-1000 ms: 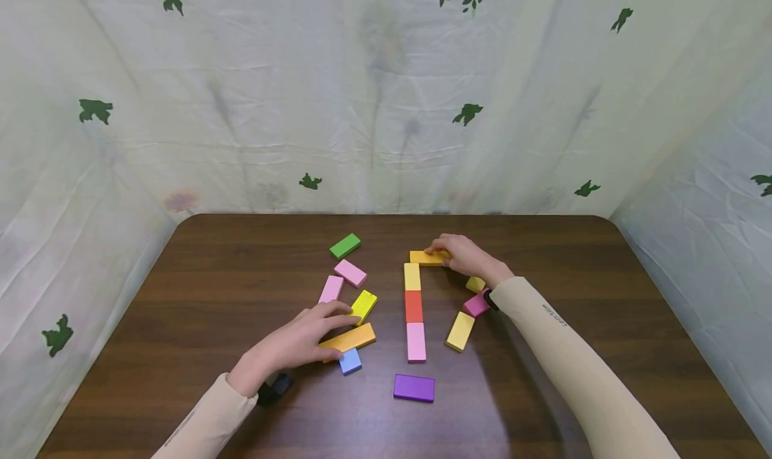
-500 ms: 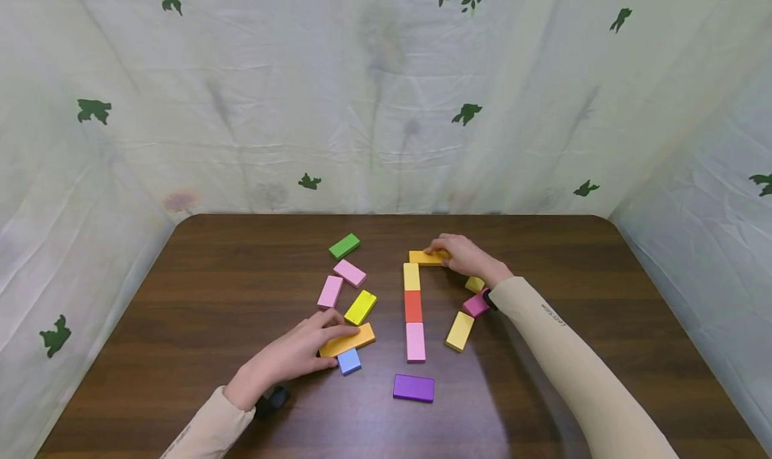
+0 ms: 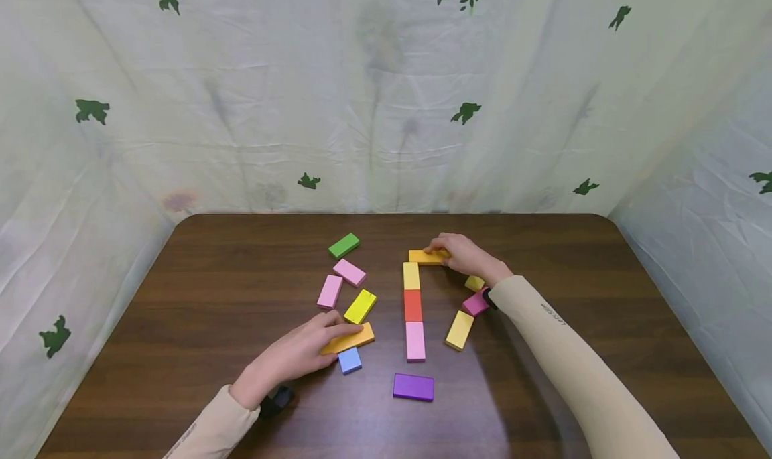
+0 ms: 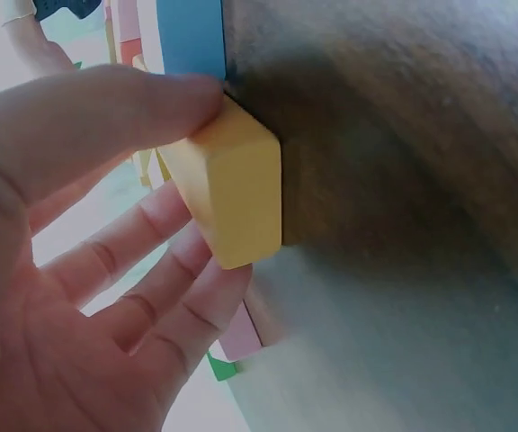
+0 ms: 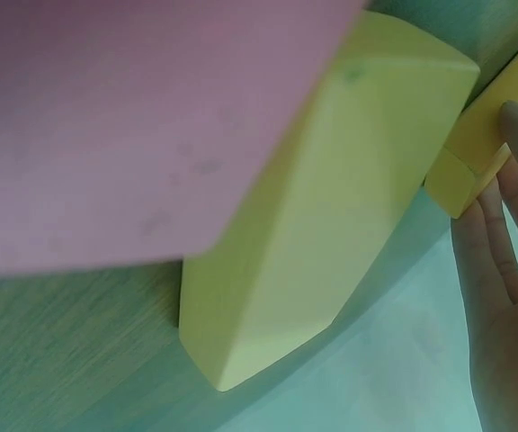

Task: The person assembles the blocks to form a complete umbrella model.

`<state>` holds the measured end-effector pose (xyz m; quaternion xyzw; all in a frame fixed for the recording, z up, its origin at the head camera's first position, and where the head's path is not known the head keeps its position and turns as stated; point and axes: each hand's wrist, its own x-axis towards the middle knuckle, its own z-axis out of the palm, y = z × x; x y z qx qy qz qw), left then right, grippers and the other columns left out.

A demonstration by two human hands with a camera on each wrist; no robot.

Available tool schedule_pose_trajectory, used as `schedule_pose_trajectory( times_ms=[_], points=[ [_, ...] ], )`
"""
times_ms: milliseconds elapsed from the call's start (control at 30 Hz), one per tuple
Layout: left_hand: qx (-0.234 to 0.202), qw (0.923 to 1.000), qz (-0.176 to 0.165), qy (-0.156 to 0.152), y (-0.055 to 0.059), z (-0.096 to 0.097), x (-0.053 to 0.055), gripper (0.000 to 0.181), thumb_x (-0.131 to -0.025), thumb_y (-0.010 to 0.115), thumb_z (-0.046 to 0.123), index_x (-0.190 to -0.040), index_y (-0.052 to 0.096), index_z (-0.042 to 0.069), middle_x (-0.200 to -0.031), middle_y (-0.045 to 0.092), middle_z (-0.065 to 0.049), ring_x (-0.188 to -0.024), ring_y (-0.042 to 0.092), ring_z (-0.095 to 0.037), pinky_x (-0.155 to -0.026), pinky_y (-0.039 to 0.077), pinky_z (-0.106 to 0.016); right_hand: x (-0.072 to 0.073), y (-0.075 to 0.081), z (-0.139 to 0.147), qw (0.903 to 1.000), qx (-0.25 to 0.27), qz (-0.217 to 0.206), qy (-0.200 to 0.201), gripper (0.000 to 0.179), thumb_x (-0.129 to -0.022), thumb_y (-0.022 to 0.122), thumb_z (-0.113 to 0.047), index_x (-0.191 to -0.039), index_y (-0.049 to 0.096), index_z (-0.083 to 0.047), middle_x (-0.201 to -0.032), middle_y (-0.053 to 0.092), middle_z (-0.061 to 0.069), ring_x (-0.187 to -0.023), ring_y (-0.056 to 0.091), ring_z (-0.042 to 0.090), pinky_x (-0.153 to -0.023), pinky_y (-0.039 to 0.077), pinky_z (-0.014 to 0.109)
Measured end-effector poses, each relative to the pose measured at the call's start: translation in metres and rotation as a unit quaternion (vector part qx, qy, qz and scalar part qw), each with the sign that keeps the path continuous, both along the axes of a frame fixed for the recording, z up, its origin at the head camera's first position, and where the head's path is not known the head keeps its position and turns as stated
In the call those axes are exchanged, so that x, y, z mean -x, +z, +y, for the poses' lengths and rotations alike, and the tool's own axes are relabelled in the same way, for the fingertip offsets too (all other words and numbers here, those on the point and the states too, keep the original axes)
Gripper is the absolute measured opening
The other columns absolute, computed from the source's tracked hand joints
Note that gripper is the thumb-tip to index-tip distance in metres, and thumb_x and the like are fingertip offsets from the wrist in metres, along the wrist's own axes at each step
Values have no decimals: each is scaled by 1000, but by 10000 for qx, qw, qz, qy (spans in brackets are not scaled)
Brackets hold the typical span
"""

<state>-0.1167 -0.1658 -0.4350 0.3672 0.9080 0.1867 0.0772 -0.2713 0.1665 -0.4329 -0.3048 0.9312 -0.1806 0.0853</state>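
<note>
left hand (image 3: 304,348) pinches the near orange block (image 3: 357,340), thumb on its near side, fingers at its far side; block lies left of centre. right hand (image 3: 463,252) pinches the far orange block (image 3: 420,258) toward its right end, thumb and fingers on opposite sides. blue block (image 3: 350,361) sits just beside the near orange block, on its near side; lemon block (image 3: 360,306) just beyond it. farther out on the left: two pink blocks (image 3: 330,291), then green block (image 3: 344,245). from the left end of the far orange block a column runs nearward, end to end: yellow block (image 3: 411,276), red block (image 3: 413,305), rose block (image 3: 415,342). purple block (image 3: 413,388) lies apart, nearer. right of column: cream block (image 3: 460,330), magenta block (image 3: 475,303) partly under the sleeve, small yellow piece (image 3: 474,283). all on dark wooden table (image 3: 241,265).
</note>
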Motion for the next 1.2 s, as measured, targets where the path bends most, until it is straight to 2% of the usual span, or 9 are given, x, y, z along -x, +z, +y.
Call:
schedule_pose_trajectory(
  times_ms=[167, 367, 533, 700, 900, 1200],
  points=[
    [-37, 10000, 76, -5, 0, -1, 0, 49, -81, 72, 2, -128, 63, 13, -100, 48, 1, -84, 44, -13, -67, 43, -23, 1, -1, 0, 10000, -6, -5, -26, 33, -86, 61, 8, -116, 67, -4, -109, 62, 10, -102, 56, 26, -97, 43, 41],
    [-152, 9996, 122, -205, 4, -3, 2, 52, -82, 72, 2, -131, 61, 15, -96, 44, 2, -83, 42, -11, -66, 41, -21, 1, -2, 0, 10000, -9, -18, -36, 34, -86, 61, 8, -117, 67, -5, -110, 62, 10, -103, 56, 26, -97, 43, 42],
    [-252, 9982, 398, -373, 10, -1, 9, 52, -82, 73, 2, -131, 62, 15, -94, 42, 2, -81, 41, -11, -66, 41, -20, 1, -2, 0, 10000, 5, -15, -54, 33, -86, 61, 8, -116, 67, -5, -109, 61, 10, -102, 56, 26, -97, 43, 42],
    [-341, 9962, 685, -406, 17, 3, 20, 50, -81, 73, 0, -129, 63, 13, -93, 44, 1, -81, 42, -12, -66, 41, -21, 1, -2, -1, 9999, -4, -37, -94, 33, -86, 61, 7, -116, 67, -5, -110, 61, 10, -102, 56, 26, -97, 43, 42],
    [-406, 9938, 925, -458, 23, 11, 39, 51, -80, 70, -5, -128, 63, 11, -93, 47, -2, -81, 43, -14, -69, 41, -26, 1, -2, -1, 9999, -31, -53, -94, 34, -86, 61, 7, -117, 67, -5, -110, 61, 10, -104, 56, 26, -98, 42, 42],
    [-331, 9947, 887, -403, 25, 23, 65, 52, -82, 65, -10, -129, 62, 12, -104, 56, -6, -93, 51, -21, -78, 45, -32, 2, -3, 1, 9996, 109, 224, 142, 35, -82, 61, 11, -113, 68, -3, -103, 62, 10, -96, 56, 26, -92, 45, 41]
  ],
)
